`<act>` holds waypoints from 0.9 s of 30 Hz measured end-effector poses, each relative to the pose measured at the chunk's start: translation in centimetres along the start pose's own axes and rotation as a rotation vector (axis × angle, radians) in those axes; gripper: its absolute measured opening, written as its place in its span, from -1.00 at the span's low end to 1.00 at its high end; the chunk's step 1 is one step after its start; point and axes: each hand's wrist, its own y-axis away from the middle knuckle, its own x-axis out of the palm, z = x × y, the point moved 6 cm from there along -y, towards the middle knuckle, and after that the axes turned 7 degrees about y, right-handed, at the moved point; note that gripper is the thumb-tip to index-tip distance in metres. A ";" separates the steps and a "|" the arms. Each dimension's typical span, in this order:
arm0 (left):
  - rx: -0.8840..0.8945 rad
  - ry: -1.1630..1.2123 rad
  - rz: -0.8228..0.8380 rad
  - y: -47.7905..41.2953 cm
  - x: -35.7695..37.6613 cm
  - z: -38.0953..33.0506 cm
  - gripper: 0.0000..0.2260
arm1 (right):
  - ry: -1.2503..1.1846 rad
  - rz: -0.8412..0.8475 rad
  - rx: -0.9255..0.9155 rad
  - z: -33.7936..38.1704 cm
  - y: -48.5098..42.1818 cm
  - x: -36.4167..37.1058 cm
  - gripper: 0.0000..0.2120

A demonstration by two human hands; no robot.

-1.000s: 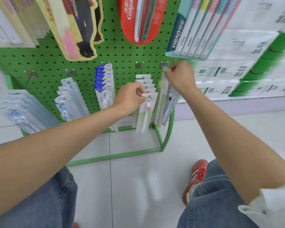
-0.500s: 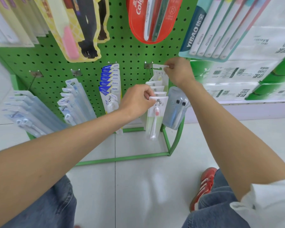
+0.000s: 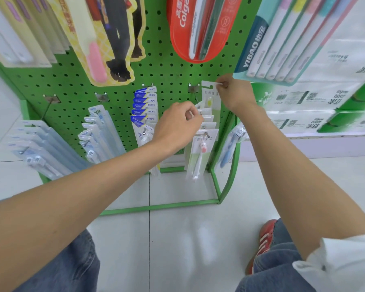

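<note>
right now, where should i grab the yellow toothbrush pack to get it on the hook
Pinch the yellow toothbrush pack by its flat top corner, right of the hang hole, coming from the right, as the right hand does. The card is thin and upright there; the left hand and the hanging packs crowd its lower left.

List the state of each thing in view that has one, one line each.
Right hand, pinching the top of the yellow-brush pack.
Yellow-brush pack, held up against the pegboard, seemingly off any hook.
Left hand, fingers curled on the hung packs.
Pink-brush pack, hanging at the hook's front.
Frog packs, hanging in a row.
</note>
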 end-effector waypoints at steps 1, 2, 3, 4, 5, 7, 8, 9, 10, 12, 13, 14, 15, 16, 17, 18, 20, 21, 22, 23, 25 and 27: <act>0.016 -0.040 0.018 -0.3 0.0 -0.2 -0.81 | 0.008 0.003 0.001 -0.1 0.0 0.0 -0.69; 0.029 -0.095 0.051 -0.6 0.2 -0.2 -0.74 | 0.011 0.006 0.000 -0.1 0.0 -0.1 -0.69; 0.036 -0.152 0.090 -0.9 0.4 -0.2 -0.68 | 0.007 0.010 0.000 -0.1 0.0 -0.1 -0.69; 0.031 -0.202 0.132 -1.0 0.7 0.1 -0.62 | 0.001 0.011 -0.002 -0.1 0.0 0.0 -0.70; 0.018 -0.244 0.174 -1.1 1.0 0.3 -0.58 | -0.002 0.013 -0.005 -0.1 0.0 0.0 -0.70; -0.011 -0.305 0.232 -1.2 1.6 0.8 -0.51 | -0.005 0.018 -0.010 -0.1 0.1 0.0 -0.71; -0.022 -0.328 0.244 -1.2 1.7 1.0 -0.49 | -0.008 0.022 -0.009 -0.1 0.1 0.0 -0.71; -0.030 -0.345 0.250 -1.3 1.8 1.1 -0.48 | -0.011 0.026 -0.006 -0.2 0.1 0.0 -0.71; -0.038 -0.354 0.252 -1.5 1.8 1.2 -0.47 | -0.011 0.028 -0.002 -0.2 0.1 0.0 -0.70; -0.057 -0.354 0.256 -1.8 1.9 1.5 -0.46 | -0.017 0.032 0.003 -0.4 -0.1 -0.1 -0.70; -0.065 -0.357 0.258 -2.0 1.9 1.7 -0.45 | -0.034 0.041 0.004 -0.5 -0.1 0.0 -0.70; -0.072 -0.359 0.261 -2.2 1.9 1.9 -0.45 | -0.057 0.056 0.002 -0.4 -0.2 0.1 -0.70; -0.079 -0.354 0.264 -2.3 2.0 2.0 -0.45 | -0.078 0.076 -0.008 -0.3 -0.2 0.3 -0.70; -0.085 -0.341 0.269 -2.4 2.0 2.1 -0.44 | -0.090 0.096 -0.025 -0.1 -0.2 0.6 -0.70; -0.089 -0.324 0.274 -2.4 2.1 2.1 -0.44 | -0.098 0.113 -0.043 0.0 -0.2 0.9 -0.71; -0.090 -0.306 0.276 -2.3 2.2 2.1 -0.45 | -0.108 0.127 -0.059 0.2 -0.2 1.1 -0.73; -0.084 -0.275 0.274 -2.2 2.3 2.1 -0.45 | -0.138 0.153 -0.081 0.6 -0.2 1.5 -0.76; -0.080 -0.262 0.269 -2.2 2.4 2.1 -0.45 | -0.150 0.163 -0.088 0.9 -0.1 1.7 -0.78; -0.076 -0.250 0.265 -2.2 2.4 2.2 -0.45 | -0.162 0.169 -0.094 1.1 -0.1 1.8 -0.79; -0.073 -0.237 0.262 -2.3 2.4 2.3 -0.45 | -0.174 0.171 -0.098 1.3 -0.1 1.9 -0.80; -0.071 -0.211 0.260 -2.5 2.4 2.5 -0.46 | -0.173 0.186 -0.097 1.5 0.0 2.2 -0.80; -0.068 -0.190 0.263 -2.6 2.3 2.7 -0.46 | -0.171 0.216 -0.095 1.4 0.0 2.6 -0.79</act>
